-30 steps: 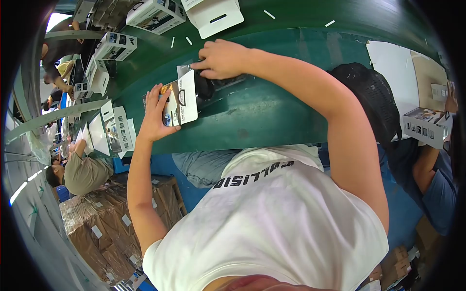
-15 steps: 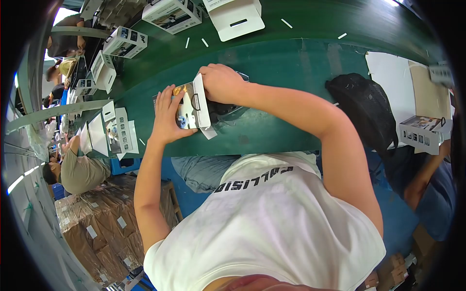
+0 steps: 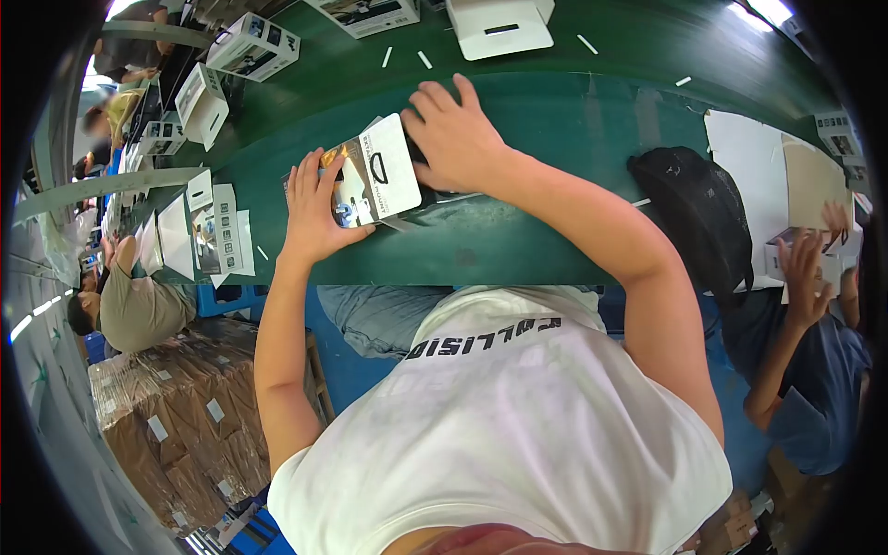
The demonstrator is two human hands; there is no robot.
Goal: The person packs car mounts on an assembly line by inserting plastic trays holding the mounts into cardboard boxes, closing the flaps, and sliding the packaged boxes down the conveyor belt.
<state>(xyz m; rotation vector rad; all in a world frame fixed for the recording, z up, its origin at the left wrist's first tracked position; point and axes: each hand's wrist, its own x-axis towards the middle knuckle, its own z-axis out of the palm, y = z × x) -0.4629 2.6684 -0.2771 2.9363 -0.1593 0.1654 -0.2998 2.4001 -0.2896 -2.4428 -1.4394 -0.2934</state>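
A printed white box point(image 3: 352, 192) lies on the green table point(image 3: 518, 245), its white end flap point(image 3: 392, 166) with a black handle sticking out to the right. My left hand point(image 3: 319, 208) rests on the box's left part, fingers spread over the top and thumb along the near edge, holding it. Just right of the flap is my right hand point(image 3: 458, 139), its fingers spread; whether it touches the flap is unclear. Under and beside that hand, a dark item in clear plastic point(image 3: 446, 197) is mostly hidden.
Open and closed boxes point(image 3: 499, 28) stand along the far side, more at the left point(image 3: 215, 231). A black mesh bag point(image 3: 694, 213) and cardboard sheet point(image 3: 751, 176) lie at right. A co-worker point(image 3: 814, 370) handles a box at right; other people are at left.
My right hand pressed in at the box's open end, then lifted away with its fingers spreading. The flap now lies turned outward. The co-worker's hands at right have risen around their box.
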